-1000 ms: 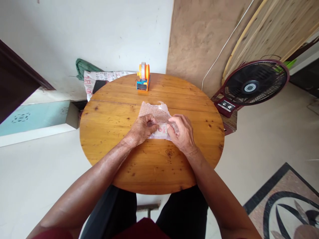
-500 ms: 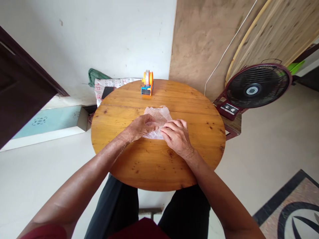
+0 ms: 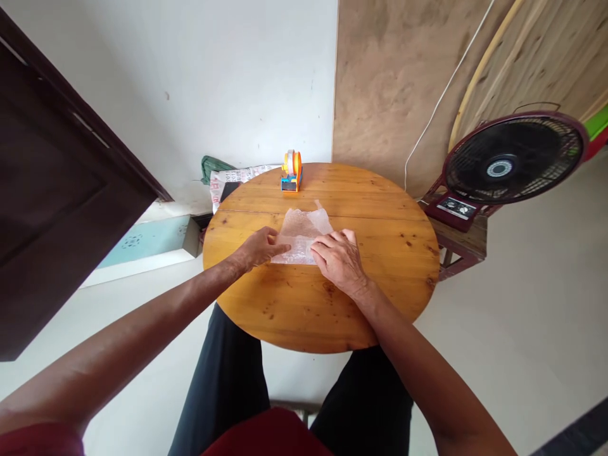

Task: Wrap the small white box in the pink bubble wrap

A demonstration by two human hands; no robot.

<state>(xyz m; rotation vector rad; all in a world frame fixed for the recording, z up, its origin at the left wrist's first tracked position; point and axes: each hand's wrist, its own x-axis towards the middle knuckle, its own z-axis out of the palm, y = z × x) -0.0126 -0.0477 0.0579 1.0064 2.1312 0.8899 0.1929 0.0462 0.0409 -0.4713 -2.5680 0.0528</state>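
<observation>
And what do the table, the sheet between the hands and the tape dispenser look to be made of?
Table: varnished wood, it seems, by the knots and soft sheen. Sheet: probably clear plastic bubble wrap, given its see-through, textured surface. Tape dispenser: likely hard plastic, by its bright, even orange and blue.

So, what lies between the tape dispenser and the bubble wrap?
In the head view, only wooden tabletop shows between the tape dispenser and the far edge of the bubble wrap.
</observation>
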